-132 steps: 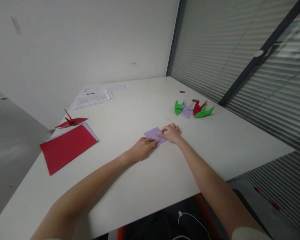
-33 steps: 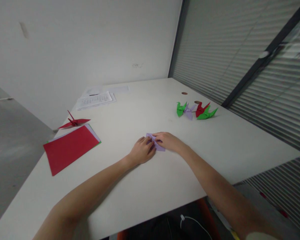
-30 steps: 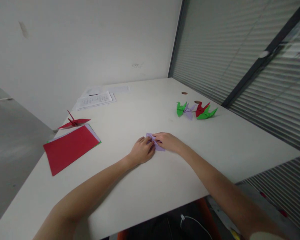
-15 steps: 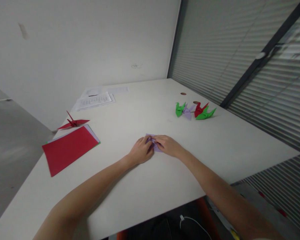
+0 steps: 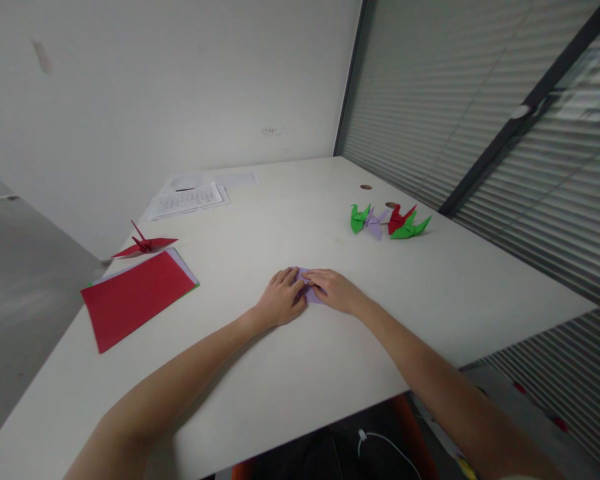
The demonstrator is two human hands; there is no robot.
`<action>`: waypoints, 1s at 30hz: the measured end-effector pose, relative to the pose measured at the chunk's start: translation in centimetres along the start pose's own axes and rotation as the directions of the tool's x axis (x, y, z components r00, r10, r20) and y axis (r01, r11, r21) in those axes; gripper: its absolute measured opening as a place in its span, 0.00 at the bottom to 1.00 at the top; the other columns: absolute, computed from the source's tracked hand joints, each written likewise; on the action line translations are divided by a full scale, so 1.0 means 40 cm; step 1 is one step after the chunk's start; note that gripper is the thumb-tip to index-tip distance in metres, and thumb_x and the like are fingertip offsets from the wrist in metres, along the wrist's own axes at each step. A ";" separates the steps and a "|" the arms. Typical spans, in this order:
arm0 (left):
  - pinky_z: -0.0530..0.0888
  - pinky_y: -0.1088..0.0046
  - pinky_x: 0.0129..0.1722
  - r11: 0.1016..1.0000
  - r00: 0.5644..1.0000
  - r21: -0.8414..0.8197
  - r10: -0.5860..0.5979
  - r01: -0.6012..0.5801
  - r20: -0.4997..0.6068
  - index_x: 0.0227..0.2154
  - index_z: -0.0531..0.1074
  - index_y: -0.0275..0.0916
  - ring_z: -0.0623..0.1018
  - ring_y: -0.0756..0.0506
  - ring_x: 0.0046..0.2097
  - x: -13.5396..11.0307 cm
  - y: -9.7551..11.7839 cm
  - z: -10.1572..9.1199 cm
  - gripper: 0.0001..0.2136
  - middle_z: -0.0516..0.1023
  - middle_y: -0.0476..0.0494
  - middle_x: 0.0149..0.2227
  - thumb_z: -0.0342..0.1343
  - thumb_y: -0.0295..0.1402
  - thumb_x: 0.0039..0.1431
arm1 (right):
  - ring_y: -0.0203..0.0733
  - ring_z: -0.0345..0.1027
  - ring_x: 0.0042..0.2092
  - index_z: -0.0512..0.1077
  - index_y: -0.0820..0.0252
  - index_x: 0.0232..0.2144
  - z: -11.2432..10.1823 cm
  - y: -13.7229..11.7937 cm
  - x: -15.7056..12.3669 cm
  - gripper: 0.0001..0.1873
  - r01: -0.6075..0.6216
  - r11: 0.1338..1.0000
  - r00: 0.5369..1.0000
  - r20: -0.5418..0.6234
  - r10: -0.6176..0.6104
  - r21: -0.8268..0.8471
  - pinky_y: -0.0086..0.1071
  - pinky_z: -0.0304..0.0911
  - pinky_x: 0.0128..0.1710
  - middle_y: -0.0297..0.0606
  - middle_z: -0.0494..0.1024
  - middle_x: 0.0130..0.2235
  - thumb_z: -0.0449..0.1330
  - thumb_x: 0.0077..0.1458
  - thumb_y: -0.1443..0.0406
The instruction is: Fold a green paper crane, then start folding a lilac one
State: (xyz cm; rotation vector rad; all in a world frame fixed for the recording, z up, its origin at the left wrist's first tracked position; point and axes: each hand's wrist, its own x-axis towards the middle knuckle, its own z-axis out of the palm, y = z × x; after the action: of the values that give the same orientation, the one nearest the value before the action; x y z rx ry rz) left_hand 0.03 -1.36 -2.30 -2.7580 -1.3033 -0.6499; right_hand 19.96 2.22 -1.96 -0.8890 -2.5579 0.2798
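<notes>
A small folded sheet of purple origami paper (image 5: pixel 314 296) lies on the white table (image 5: pixel 300 373), largely covered by my fingers. From the left, my left hand (image 5: pixel 281 299) presses on the paper, its fingers bent over the left part. My right hand (image 5: pixel 335 292) grips the right side, with thumb and fingertips drawn together on a fold. The two hands almost meet at the paper's middle. The exact fold under the fingertips is hidden.
At left, a red paper crane (image 5: pixel 145 245) sits behind a stack of coloured sheets with a red sheet (image 5: pixel 140 300) on top. Printed papers (image 5: pixel 190 199) lie at the back left. At right stand green (image 5: pixel 359 219), purple (image 5: pixel 375 225) and red (image 5: pixel 399 220) folded cranes.
My left hand's fingers have shifted slightly and reach farther forward over the paper's upper left edge. My right hand stays almost where it was. The view has moved very slightly.
</notes>
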 end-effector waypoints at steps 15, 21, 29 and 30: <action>0.66 0.56 0.57 1.000 1.000 0.001 -0.011 0.011 0.014 0.44 0.70 0.40 0.67 0.39 0.58 0.002 0.002 -0.009 0.12 0.68 0.35 0.55 0.51 0.34 0.59 | 0.46 0.68 0.54 0.71 0.61 0.50 0.000 0.000 0.000 0.20 -0.015 1.000 1.000 -0.005 0.015 0.023 0.45 0.62 0.55 0.46 0.75 0.52 0.53 0.56 0.72; 0.62 0.54 0.59 0.999 0.997 -0.013 -0.052 0.053 0.055 0.46 0.70 0.39 0.64 0.37 0.61 0.001 0.001 -0.011 0.13 0.64 0.33 0.58 0.52 0.35 0.58 | 0.46 0.68 0.53 0.71 0.61 0.50 0.001 0.000 -0.001 0.19 0.000 1.000 1.000 -0.008 0.000 -0.010 0.44 0.64 0.54 0.45 0.76 0.51 0.53 0.58 0.72; 0.57 0.47 0.60 0.995 0.993 0.071 -0.081 0.075 0.082 0.49 0.69 0.45 0.61 0.33 0.61 0.001 -0.007 -0.010 0.16 0.63 0.38 0.59 0.51 0.41 0.59 | 0.47 0.68 0.54 0.72 0.61 0.49 -0.001 0.000 -0.003 0.19 0.011 1.000 1.000 -0.012 -0.011 -0.010 0.45 0.64 0.54 0.45 0.76 0.51 0.53 0.57 0.73; 0.58 0.48 0.59 0.995 0.994 0.069 -0.078 0.073 0.078 0.49 0.69 0.44 0.61 0.34 0.61 0.000 -0.006 -0.009 0.16 0.63 0.37 0.59 0.51 0.40 0.59 | 0.46 0.68 0.54 0.72 0.61 0.49 -0.002 0.001 -0.003 0.19 0.015 1.000 1.000 -0.010 -0.015 -0.007 0.45 0.64 0.55 0.45 0.76 0.51 0.53 0.56 0.73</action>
State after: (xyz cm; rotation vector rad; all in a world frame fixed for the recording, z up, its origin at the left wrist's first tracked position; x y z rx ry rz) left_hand -0.28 -1.29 -2.03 -2.7200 -1.4236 -0.4946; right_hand 20.09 2.17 -1.95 -0.8713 -2.5565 0.2613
